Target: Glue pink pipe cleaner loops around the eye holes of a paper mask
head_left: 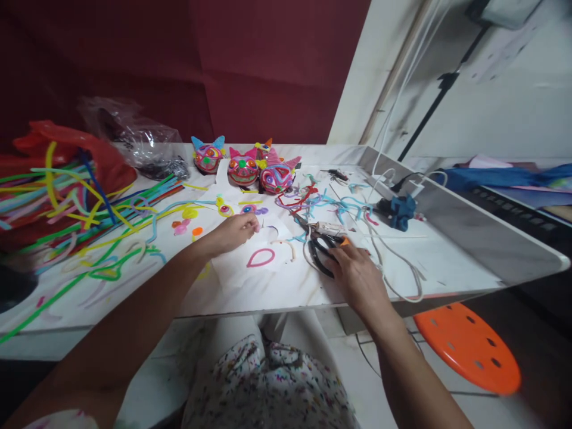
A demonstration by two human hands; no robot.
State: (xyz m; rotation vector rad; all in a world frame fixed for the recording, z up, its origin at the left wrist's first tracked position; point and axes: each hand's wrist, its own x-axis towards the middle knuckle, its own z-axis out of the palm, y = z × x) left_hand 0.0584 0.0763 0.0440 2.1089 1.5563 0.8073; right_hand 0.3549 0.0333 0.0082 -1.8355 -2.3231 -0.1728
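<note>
My left hand (239, 232) is closed in a pinch above a white paper sheet; whatever its fingertips hold is too small to make out. A pink pipe-cleaner loop (261, 257) lies on the sheet below that hand. Over to the right, my right hand (361, 271) has its fingers curled at the black handles of a pair of scissors (319, 257), whose blades point away to the left. An orange-and-pale tool (330, 228) lies against the scissors, partly hidden. Two small eye pieces (248, 209) of coiled pipe cleaner rest beyond my left hand.
Several colourful animal heads with ears (242, 167) stand at the back. Pipe cleaners (67, 202) pile up at left beside a red bag (89, 149). Scraps (342, 205) and a white cable (404, 271) lie at right, inside a grey side panel (473, 220). An orange stool (469, 345) stands below.
</note>
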